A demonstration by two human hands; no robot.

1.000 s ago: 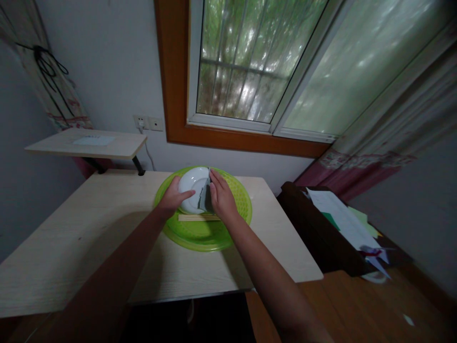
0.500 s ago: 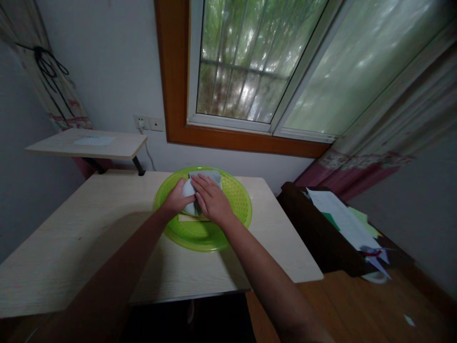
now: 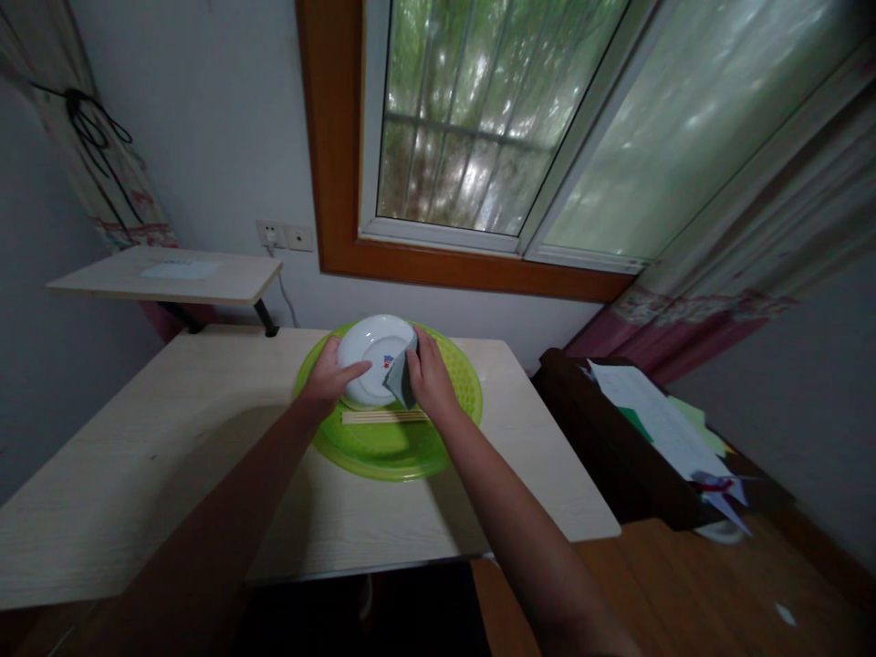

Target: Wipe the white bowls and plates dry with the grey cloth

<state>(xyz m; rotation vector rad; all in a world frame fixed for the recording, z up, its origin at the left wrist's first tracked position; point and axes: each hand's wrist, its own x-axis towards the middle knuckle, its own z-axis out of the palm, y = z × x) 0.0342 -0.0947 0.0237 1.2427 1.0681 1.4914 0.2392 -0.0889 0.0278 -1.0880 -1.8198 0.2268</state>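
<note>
A white plate (image 3: 366, 351) with a small red and blue mark is held up over a green plastic basket (image 3: 397, 467). My left hand (image 3: 327, 376) grips the plate's left rim, its thumb lying across the front. At the right rim my right hand (image 3: 430, 372) holds a grey cloth (image 3: 402, 379), which is folded around the plate's edge and touches its face. Below the plate, pale wooden chopsticks (image 3: 383, 417) lie in the basket. The fingers of both hands are partly hidden behind the plate and cloth.
The basket stands on a light wooden table (image 3: 205, 438). A raised shelf (image 3: 233, 278) with a paper on it is at the left. Beyond the table are a window (image 3: 493, 137) and a wall socket (image 3: 284, 236). Papers (image 3: 657, 415) lie on a dark brown piece of furniture at right.
The cloth, before spread over most of the plate under my right hand, is now at the right rim. My right hand has moved right, and the plate's face and the chopsticks show more.
</note>
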